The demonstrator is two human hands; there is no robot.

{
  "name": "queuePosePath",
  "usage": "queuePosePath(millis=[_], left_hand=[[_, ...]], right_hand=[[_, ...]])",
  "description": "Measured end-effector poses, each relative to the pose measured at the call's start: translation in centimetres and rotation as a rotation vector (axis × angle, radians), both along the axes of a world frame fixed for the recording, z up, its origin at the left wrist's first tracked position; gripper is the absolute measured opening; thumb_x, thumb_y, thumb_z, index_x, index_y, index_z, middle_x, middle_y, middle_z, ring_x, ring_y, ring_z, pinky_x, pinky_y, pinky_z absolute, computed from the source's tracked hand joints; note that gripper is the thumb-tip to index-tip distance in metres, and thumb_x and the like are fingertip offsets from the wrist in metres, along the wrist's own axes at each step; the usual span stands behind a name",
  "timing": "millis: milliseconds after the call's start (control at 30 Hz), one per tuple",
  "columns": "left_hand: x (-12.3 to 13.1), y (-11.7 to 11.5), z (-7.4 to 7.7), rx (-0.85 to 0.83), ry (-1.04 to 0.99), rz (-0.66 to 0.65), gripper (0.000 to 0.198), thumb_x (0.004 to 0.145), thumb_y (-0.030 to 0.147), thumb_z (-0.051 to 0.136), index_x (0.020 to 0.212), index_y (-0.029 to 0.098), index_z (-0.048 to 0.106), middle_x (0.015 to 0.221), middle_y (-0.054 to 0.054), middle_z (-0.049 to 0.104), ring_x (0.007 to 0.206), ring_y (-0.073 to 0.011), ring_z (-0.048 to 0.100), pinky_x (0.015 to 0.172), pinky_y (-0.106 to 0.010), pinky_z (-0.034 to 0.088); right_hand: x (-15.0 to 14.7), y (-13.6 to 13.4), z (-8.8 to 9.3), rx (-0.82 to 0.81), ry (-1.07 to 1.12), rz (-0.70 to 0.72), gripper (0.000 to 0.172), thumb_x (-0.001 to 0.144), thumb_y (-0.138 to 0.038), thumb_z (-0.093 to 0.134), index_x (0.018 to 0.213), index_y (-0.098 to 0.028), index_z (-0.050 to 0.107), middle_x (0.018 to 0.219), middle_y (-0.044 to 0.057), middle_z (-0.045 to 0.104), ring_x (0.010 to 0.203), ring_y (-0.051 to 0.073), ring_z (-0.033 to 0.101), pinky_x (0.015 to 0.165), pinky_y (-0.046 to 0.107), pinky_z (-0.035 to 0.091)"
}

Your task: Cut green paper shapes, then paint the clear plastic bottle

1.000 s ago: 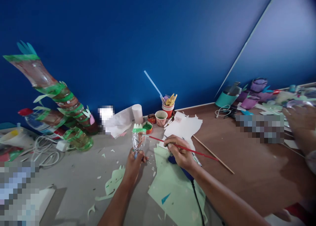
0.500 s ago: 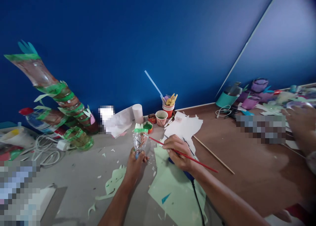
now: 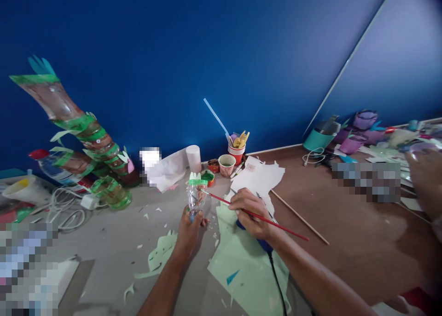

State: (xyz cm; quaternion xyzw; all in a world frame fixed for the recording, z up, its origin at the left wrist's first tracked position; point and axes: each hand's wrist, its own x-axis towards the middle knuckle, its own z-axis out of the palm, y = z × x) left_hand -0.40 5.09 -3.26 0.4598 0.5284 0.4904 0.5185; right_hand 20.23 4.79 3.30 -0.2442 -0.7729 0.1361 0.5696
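Note:
My left hand point(image 3: 189, 227) is closed around the bottom of a small clear plastic bottle piece point(image 3: 195, 194) with a green paper rim, held upright above the floor. My right hand point(image 3: 249, 210) pinches a thin red paintbrush point(image 3: 276, 223). The brush tip touches the side of the bottle piece just under the green rim. Under my right wrist lies a blue tool point(image 3: 259, 242) with a black cord, resting on pale green paper point(image 3: 247, 270).
Paint cups point(image 3: 227, 164) and a red cup of sticks point(image 3: 236, 151) stand by the blue wall. A tall painted bottle tower point(image 3: 78, 129) leans at the left, with white cables point(image 3: 64, 208) beside it. A wooden stick point(image 3: 299, 217) lies on the brown floor. Another person's hand point(image 3: 426, 175) works at the right among purple craft pieces.
The brush has tilted slightly and its tip has slid a little down the bottle piece. The other person's hand at the right has shifted rightward.

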Motion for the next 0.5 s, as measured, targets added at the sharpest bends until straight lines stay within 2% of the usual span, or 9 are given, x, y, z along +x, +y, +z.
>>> queuePosePath(millis=[167, 300, 500], left_hand=[[0.03, 0.08, -0.31, 0.002, -0.027, 0.004, 0.020, 0.080, 0.038, 0.057, 0.083, 0.022, 0.046, 0.058, 0.006, 0.052, 0.058, -0.0153, 0.060, 0.070, -0.035, 0.051], [-0.10, 0.21, -0.78, 0.000, -0.005, 0.013, 0.019, 0.080, 0.037, 0.057, 0.084, 0.022, 0.047, 0.059, 0.005, 0.052, 0.060, -0.0176, 0.061, 0.070, -0.037, 0.051], [-0.08, -0.01, -0.66, 0.032, 0.037, 0.007, 0.021, 0.081, 0.040, 0.056, 0.088, 0.022, 0.050, 0.061, 0.003, 0.054, 0.063, -0.0188, 0.061, 0.069, -0.037, 0.050]], right_hand=[[0.22, -0.04, -0.06, -0.034, 0.048, -0.004, 0.023, 0.082, -0.008, 0.048, 0.092, -0.021, 0.065, 0.078, 0.007, 0.065, 0.075, 0.020, 0.060, 0.069, 0.038, 0.050], [0.31, -0.18, -0.12, -0.105, 0.106, -0.037, 0.022, 0.085, -0.010, 0.048, 0.092, -0.020, 0.066, 0.080, 0.008, 0.064, 0.077, 0.020, 0.060, 0.067, 0.036, 0.050], [0.01, -0.29, 0.30, -0.087, 0.117, -0.038, 0.021, 0.085, -0.009, 0.050, 0.092, -0.019, 0.066, 0.080, 0.007, 0.064, 0.075, 0.020, 0.061, 0.067, 0.035, 0.051]])
